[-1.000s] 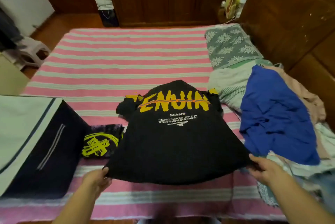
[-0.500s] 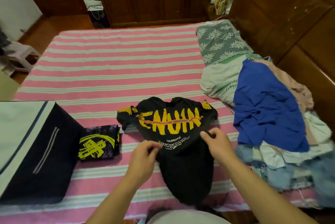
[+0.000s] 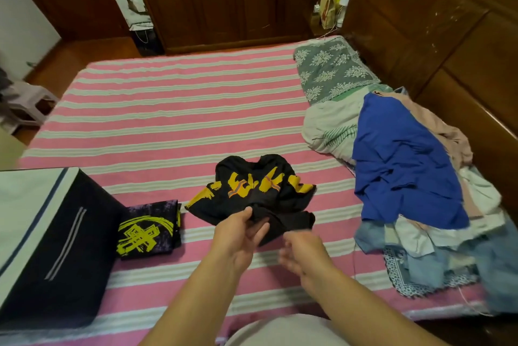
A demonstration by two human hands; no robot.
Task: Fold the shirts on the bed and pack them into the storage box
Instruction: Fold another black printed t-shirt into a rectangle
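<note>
Now bunched beside the storage box (image 3: 53, 236), our black shirt (image 3: 252, 194), flat a second ago, is pinched by our left hand (image 3: 238, 236); our right hand (image 3: 301, 251) hangs loose, empty, so folding continues.

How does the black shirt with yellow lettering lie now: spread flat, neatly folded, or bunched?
Bunched: the black shirt is crumpled, lettering creased, left hand gripping its near edge.

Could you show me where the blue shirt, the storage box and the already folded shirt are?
blue shirt (image 3: 400, 160): head view, middle of its crumpled cloth atop the clothes pile.
storage box (image 3: 64, 247): head view, its dark side wall.
folded shirt (image 3: 148, 230): head view, on its yellow print, beside the box.
</note>
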